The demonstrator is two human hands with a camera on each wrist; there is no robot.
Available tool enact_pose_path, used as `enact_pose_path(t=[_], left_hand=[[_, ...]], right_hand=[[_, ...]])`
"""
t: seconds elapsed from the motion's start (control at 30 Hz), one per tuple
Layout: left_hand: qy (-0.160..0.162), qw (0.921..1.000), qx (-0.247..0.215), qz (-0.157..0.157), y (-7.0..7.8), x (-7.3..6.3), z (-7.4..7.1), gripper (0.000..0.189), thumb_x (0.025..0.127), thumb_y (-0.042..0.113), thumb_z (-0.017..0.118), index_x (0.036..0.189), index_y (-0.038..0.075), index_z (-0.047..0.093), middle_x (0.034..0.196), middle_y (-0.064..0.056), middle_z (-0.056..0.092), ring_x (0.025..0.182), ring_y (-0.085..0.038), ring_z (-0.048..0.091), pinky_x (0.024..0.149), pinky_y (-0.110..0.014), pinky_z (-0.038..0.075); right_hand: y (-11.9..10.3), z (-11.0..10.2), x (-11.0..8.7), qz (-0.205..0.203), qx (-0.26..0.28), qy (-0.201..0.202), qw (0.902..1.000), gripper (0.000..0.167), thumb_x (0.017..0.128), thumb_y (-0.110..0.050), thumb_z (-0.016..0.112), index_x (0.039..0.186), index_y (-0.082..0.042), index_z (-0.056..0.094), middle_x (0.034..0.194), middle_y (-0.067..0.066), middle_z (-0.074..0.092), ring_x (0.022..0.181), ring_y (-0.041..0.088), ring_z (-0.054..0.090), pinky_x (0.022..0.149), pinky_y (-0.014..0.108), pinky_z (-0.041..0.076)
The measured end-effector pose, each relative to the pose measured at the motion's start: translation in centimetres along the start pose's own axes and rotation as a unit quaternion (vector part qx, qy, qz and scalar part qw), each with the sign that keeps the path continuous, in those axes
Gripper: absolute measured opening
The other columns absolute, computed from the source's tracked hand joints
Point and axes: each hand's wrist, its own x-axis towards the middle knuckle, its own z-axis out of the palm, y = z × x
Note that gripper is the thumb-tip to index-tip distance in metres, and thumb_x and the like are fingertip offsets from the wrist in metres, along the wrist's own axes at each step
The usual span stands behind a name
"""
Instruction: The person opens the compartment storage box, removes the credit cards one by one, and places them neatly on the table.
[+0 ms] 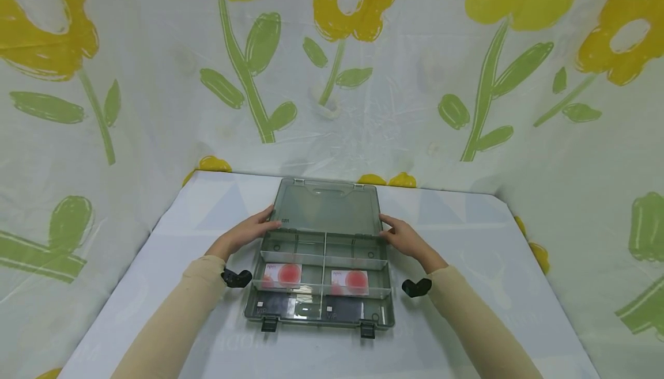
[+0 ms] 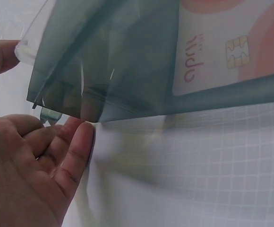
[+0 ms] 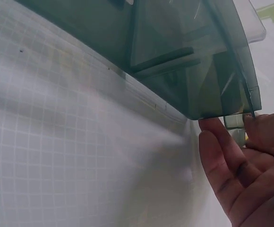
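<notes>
A grey-green see-through plastic storage box [image 1: 316, 322] lies on the table with its lid [image 1: 327, 206] folded back, away from the person. Pale dividers split it into several compartments. A white card with pink circles [image 1: 289, 275] and another like it [image 1: 355, 280] stand in the middle row. In the front row are a dark VIP card [image 1: 277, 305] and a second dark card [image 1: 347, 309]. My left hand [image 1: 245, 235] holds the box at its back left corner, thumb by the lid, fingers low at the corner. Opposite, my right hand [image 1: 407, 239] grips the back right corner.
Two latches hang off the front, a left latch [image 1: 269, 325] and a right latch [image 1: 367, 330]. The white table [image 1: 482, 304] spreads around the box. A flower-printed curtain [image 1: 384, 102] encloses the back and sides. A black device [image 1: 417, 288] sits at the right wrist.
</notes>
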Motion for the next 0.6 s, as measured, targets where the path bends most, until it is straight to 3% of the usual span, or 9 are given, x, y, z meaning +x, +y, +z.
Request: enact_pose_path(t=[0.33, 0.6], left_hand=[[0.005, 1.0000, 0.007, 0.004, -0.2, -0.5, 0.1, 0.087, 0.103, 0.050, 0.052, 0.164, 0.006, 0.007, 0.168, -0.023, 0.005, 0.153, -0.045, 0.011, 0.123, -0.061, 0.018], [0.008, 0.9995, 0.020, 0.021, -0.4, -1.6, 0.1, 0.086, 0.104, 0.051, 0.052, 0.163, 0.005, 0.010, 0.167, -0.023, 0.012, 0.152, -0.044, 0.015, 0.123, -0.061, 0.018]], right_hand=[[0.2, 0.0, -0.2, 0.001, 0.009, 0.011, 0.9999, 0.053, 0.106, -0.014, 0.057, 0.154, 0.001, 0.040, 0.153, 0.024, 0.044, 0.108, 0.033, 0.068, 0.086, 0.047, 0.060], [0.5, -0.5, -0.8, -0.019, 0.023, 0.017, 0.9994, 0.048, 0.104, -0.014, 0.059, 0.149, 0.002, 0.048, 0.144, 0.024, 0.055, 0.108, 0.033, 0.068, 0.081, 0.042, 0.061]])
